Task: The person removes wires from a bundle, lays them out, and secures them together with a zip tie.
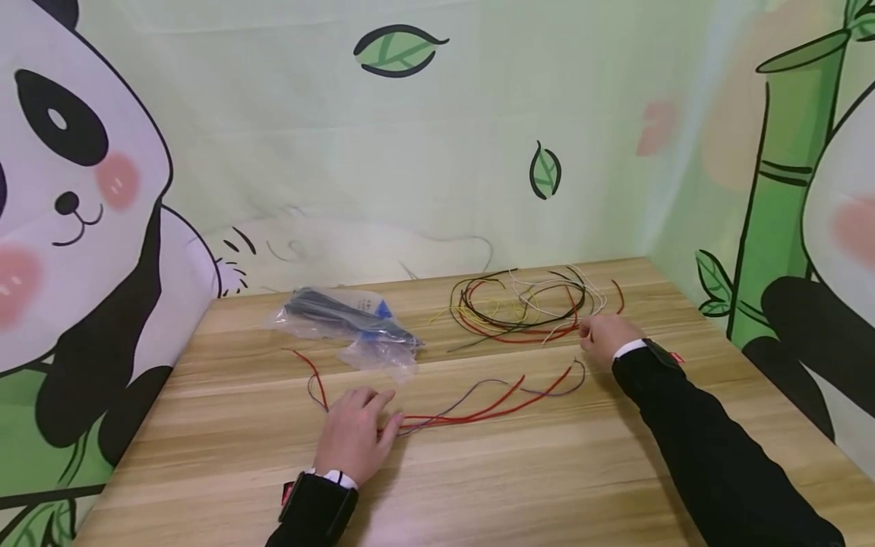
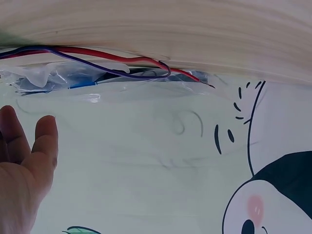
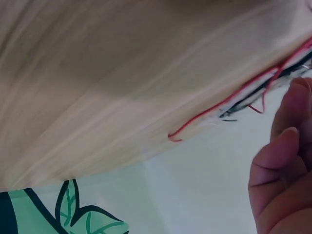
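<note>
My left hand rests over red wires and a thin purple wire on the table, its fingers loosely bent. In the left wrist view the red wire and purple wire run past that hand. At the right edge of a loose coil of wires, my right hand has thumb and fingertips together. It seems to pinch a thin white wire there, partly hidden by the fingers. In the right wrist view the hand is beside red wire and dark strands.
A clear plastic bag with dark grey strips and a blue print lies at the back left of the wooden table. Behind it hangs a cloth backdrop with pandas, leaves and bamboo.
</note>
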`<state>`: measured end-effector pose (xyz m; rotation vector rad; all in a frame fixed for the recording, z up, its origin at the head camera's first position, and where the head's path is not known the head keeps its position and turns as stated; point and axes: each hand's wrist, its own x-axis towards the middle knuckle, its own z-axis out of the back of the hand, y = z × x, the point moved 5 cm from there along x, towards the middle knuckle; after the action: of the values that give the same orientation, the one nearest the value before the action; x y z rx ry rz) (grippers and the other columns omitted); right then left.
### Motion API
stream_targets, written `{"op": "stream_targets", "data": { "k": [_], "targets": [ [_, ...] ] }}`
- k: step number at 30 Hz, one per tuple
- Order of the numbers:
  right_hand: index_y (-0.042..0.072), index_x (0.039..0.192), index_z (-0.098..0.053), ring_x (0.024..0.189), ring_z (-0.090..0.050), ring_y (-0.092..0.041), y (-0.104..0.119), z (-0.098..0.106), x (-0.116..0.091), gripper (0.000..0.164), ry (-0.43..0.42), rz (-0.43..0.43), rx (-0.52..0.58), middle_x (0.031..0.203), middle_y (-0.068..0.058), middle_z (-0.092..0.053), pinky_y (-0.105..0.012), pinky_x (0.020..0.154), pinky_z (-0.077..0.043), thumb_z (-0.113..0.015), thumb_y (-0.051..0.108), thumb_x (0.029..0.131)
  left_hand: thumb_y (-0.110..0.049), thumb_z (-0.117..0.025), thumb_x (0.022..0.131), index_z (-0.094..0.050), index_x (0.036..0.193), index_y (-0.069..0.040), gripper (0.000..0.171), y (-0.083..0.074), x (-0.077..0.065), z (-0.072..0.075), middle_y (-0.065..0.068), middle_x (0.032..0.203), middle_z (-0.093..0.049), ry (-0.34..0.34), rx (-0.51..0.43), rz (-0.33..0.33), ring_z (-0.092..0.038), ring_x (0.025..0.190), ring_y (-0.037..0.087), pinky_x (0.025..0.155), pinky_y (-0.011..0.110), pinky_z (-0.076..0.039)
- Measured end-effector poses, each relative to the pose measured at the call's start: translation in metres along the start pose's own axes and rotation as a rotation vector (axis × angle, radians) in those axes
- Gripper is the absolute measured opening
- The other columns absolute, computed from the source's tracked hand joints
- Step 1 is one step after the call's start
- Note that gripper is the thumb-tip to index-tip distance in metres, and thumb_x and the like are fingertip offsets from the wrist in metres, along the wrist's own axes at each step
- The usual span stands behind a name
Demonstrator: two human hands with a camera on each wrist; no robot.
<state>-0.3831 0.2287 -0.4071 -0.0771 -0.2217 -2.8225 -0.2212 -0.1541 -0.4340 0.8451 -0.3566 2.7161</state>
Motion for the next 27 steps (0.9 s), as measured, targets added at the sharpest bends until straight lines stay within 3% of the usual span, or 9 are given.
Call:
{"op": "stream_targets", "data": {
  "k": [3, 11, 15, 22, 27],
  "targets": [
    [0.005, 0.103, -0.07, 0.08, -0.067, -0.029, 0.002, -0.006, 0.01, 0.015, 0.003, -0.002, -0.032, 0.097, -0.017, -0.074, -0.044, 0.067, -0.053, -0.067, 0.012, 0.091, -0.031, -0.081, 0.084, -0.075, 0.112, -0.01, 0.036, 0.0, 0.001, 0.0, 0.008, 0.097, -0.071, 0.004, -0.005, 0.003, -0.066, 0.093, 0.027, 0.084, 0.043, -0.054],
    [0.012, 0.12, -0.071, 0.102, -0.071, -0.039, 0.036, -0.021, 0.032, 0.032, 0.055, 0.11, -0.095, 0.115, -0.016, -0.074, -0.051, 0.079, -0.058, -0.074, 0.009, 0.088, -0.03, -0.081, 0.084, -0.075, 0.112, -0.009, 0.035, 0.002, 0.001, 0.002, 0.009, 0.097, -0.071, -0.003, -0.011, 0.004, -0.067, 0.093, 0.028, 0.085, 0.044, -0.054],
    [0.013, 0.112, -0.074, 0.103, -0.071, -0.036, 0.046, -0.028, 0.036, 0.026, 0.074, 0.137, -0.095, 0.113, -0.012, -0.075, -0.051, 0.082, -0.057, -0.072, 0.006, 0.088, -0.03, -0.081, 0.084, -0.075, 0.112, -0.009, 0.035, 0.001, 0.001, 0.001, 0.008, 0.097, -0.072, -0.007, -0.013, -0.001, -0.067, 0.093, 0.028, 0.085, 0.044, -0.055],
    [0.016, 0.096, -0.075, 0.092, -0.072, -0.03, 0.051, -0.033, 0.038, 0.012, 0.043, 0.155, -0.136, 0.103, -0.007, -0.077, -0.046, 0.072, -0.057, -0.072, 0.007, 0.088, -0.03, -0.08, 0.085, -0.074, 0.113, -0.009, 0.036, 0.002, 0.002, 0.001, 0.009, 0.099, -0.071, 0.01, -0.019, 0.02, -0.067, 0.097, 0.028, 0.088, 0.045, -0.054],
    [0.013, 0.096, -0.075, 0.089, -0.072, -0.028, 0.051, -0.029, 0.035, 0.011, -0.01, 0.129, -0.07, 0.099, -0.008, -0.076, -0.046, 0.073, -0.056, -0.066, 0.008, 0.093, -0.03, -0.079, 0.086, -0.074, 0.114, -0.008, 0.036, 0.004, 0.001, 0.002, 0.01, 0.1, -0.072, 0.018, -0.022, 0.032, -0.067, 0.098, 0.029, 0.09, 0.046, -0.054]
  ]
}}
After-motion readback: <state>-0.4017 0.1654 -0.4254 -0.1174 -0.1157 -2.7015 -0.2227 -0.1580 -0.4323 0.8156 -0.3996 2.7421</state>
